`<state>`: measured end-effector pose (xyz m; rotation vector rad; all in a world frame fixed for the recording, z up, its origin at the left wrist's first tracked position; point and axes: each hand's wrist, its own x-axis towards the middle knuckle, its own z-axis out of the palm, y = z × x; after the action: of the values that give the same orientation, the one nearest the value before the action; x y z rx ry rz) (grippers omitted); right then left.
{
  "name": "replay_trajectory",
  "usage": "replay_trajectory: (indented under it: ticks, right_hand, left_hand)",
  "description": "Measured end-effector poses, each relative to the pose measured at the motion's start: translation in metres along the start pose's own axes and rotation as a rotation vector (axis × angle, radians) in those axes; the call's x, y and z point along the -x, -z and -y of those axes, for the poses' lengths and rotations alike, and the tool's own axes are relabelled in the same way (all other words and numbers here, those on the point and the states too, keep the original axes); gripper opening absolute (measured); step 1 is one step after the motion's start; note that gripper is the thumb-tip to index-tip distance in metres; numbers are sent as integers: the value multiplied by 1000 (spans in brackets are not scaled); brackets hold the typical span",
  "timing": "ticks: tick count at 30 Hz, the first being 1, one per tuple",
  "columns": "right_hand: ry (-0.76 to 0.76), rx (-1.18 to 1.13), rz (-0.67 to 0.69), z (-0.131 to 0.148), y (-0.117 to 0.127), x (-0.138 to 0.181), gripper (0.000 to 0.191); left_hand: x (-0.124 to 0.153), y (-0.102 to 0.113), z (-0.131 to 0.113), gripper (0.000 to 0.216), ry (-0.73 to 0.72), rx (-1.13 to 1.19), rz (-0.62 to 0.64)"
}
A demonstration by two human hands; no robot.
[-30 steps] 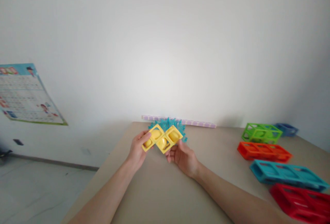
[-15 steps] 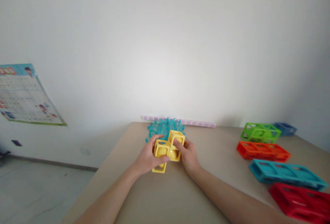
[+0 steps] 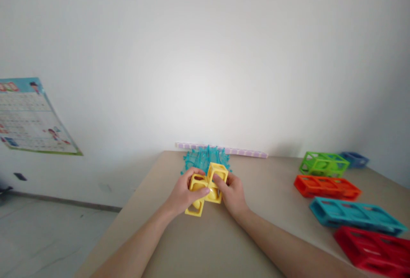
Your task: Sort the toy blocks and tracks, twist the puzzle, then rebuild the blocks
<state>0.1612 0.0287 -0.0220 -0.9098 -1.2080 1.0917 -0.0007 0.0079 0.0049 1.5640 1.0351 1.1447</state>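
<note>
A yellow block of several hollow, open-framed cubes point(image 3: 212, 193) is held up above the table in a stepped shape. I cannot tell whether it is one piece or two pressed together. My left hand point(image 3: 184, 193) grips the lower left cubes, its thumb lying across the front and its fingers behind. On the other side, my right hand point(image 3: 233, 193) pinches the upper right cubes with the thumb on the near face. Behind the block lies a translucent teal plastic piece point(image 3: 198, 158) with knobbed edges, partly hidden by the left hand and the block.
At the right of the table point(image 3: 179, 248) lie hollow blocks: green point(image 3: 324, 164), blue point(image 3: 354, 159), orange point(image 3: 327, 187), teal point(image 3: 356, 216) and red point(image 3: 374, 250). A purple-and-white strip point(image 3: 246, 153) runs along the wall. A poster point(image 3: 35, 118) hangs at left.
The yellow block has shifted slightly left and tilted, its lower end swinging left. My left thumb reaches a little higher across it. Everything on the table stays put.
</note>
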Motion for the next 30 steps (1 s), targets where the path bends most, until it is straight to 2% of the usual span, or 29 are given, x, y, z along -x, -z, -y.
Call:
replay_trajectory:
  ticks: [7, 11, 16, 19, 22, 26, 30]
  right_hand:
    - [-11, 25, 20, 1, 0, 1, 40]
    - [13, -54, -1, -2, -4, 3, 40]
    - [34, -78, -92, -6, -5, 4, 53]
    - [43, -91, -87, -7, -3, 3, 52]
    - [9, -94, -18, -6, -3, 4, 43]
    - [26, -66, 186, -3, -5, 9, 32]
    - [72, -53, 328, -2, -7, 14, 47]
  left_hand:
    - [0, 0, 0, 33, -28, -32, -7]
    - [-2, 2, 0, 32, -6, 35, -29]
    - [-7, 8, 3, 35, 82, 343, -213]
    - [-11, 12, 1, 36, 148, 583, -356]
    - [-15, 17, -3, 33, 210, 725, -423]
    - [-18, 20, -5, 32, 247, 794, -393]
    - [-18, 17, -5, 28, 285, 811, -362]
